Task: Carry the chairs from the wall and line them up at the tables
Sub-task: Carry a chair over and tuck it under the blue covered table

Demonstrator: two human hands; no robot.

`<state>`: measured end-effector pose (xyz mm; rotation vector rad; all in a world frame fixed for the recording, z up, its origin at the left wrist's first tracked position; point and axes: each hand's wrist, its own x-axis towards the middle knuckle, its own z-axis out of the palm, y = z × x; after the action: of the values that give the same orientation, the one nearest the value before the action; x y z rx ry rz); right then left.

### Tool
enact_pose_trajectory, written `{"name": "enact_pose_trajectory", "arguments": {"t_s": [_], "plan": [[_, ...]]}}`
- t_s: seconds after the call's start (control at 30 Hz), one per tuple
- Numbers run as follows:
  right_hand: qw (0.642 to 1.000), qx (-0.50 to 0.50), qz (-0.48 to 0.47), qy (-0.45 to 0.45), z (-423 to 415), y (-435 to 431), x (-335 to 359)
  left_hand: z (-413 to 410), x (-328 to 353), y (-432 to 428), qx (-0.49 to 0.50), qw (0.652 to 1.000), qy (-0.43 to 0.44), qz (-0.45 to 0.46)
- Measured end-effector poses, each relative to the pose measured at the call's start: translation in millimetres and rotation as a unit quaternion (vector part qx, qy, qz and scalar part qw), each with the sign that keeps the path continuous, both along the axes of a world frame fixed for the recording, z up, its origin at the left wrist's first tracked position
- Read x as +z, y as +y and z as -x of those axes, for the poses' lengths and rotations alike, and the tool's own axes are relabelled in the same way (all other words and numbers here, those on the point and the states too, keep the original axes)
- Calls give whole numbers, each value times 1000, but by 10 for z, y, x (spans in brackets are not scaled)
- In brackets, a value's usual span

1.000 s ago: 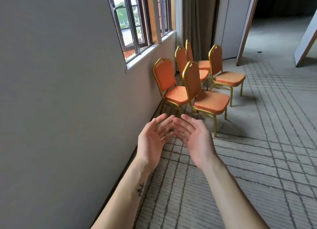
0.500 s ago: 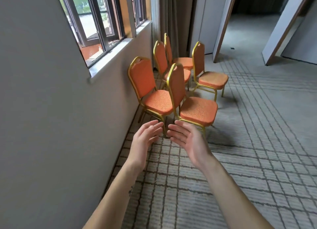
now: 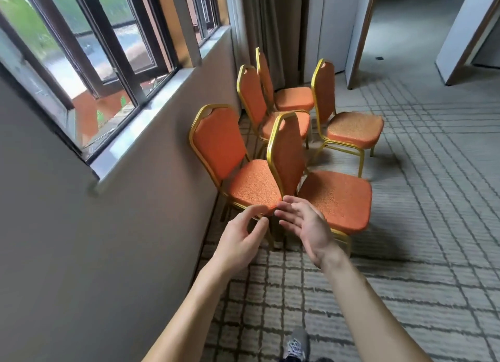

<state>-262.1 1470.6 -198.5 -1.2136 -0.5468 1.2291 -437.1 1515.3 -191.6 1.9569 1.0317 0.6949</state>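
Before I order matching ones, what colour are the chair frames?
Gold frames, shown best in the head view.

You had no text, label, brand, number or sign that could be read: nothing legible stood on the orange chairs (image 3: 254, 188), the wall (image 3: 81, 253), the window frames (image 3: 107, 40) or the carpet (image 3: 405, 280).
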Motion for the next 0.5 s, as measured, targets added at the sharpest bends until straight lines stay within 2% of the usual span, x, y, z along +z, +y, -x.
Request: {"name": "enact_pose_trajectory", "arguments": {"t_s": [0.17, 0.33, 0.5], "plan": [[998, 17, 28, -45, -442, 1079, -14, -406, -37, 1131, 25, 986, 115, -117], [994, 26, 40, -101, -786, 1835, -58, -824, -115, 2055, 7, 975, 172, -141], [987, 18, 61, -149, -1107, 2640, -270, -1246, -402, 3009, -56, 969, 212, -116]]}}
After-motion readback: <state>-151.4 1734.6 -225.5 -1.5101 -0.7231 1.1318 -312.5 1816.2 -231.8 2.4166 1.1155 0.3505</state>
